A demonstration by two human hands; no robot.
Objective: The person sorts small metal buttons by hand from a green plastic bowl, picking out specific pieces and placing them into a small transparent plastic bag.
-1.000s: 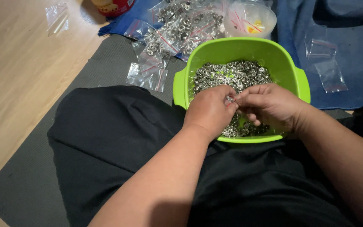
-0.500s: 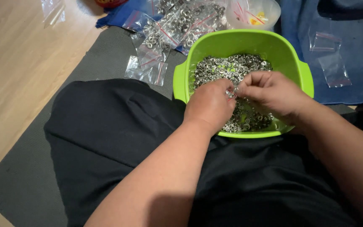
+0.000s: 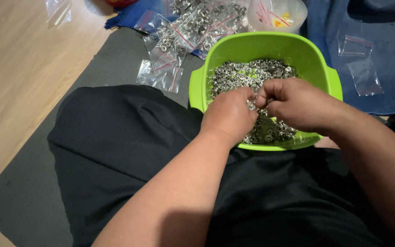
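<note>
Left hand [image 3: 230, 114] and right hand [image 3: 293, 104] meet knuckle to knuckle over green bowl [image 3: 318, 68], fingers curled shut, pinching among small metal rings [image 3: 248, 73]; exact item gripped hidden. Rings directly beneath and just beyond both hands, equally near. Filled clear bags [image 3: 184, 32] farther ahead-left; empty bags [image 3: 362, 68] ahead-right on blue cloth [image 3: 389, 41].

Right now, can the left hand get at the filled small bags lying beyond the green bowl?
Probably yes: the left hand is over the green bowl, and nothing blocks the filled bags.
</note>
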